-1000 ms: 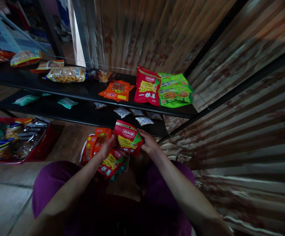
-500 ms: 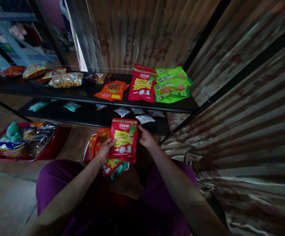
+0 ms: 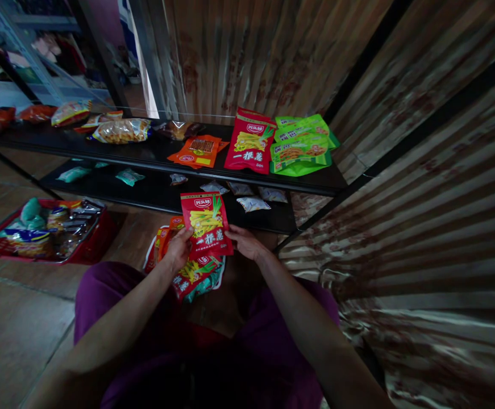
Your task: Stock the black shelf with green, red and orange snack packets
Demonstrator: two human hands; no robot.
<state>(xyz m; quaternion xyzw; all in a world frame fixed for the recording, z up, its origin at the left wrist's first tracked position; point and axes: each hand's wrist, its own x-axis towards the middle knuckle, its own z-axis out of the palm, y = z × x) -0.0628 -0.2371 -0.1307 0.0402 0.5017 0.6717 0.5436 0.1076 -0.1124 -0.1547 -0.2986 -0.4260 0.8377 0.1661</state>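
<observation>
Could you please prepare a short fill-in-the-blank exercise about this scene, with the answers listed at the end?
1. The bag between the left hand and the right hand has the colour ____.
2. On the upper shelf, the orange packets lie to the ____ of the big red bag.
3. The pale packets lie on the ____ shelf.
4. The person's trousers have the colour ____.

Missing words: red; left; lower; purple.

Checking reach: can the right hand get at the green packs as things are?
Probably yes: the right hand is at the edge of the held red pack, but the left hand grips that too, and nothing visible blocks the green packs from the front.
</observation>
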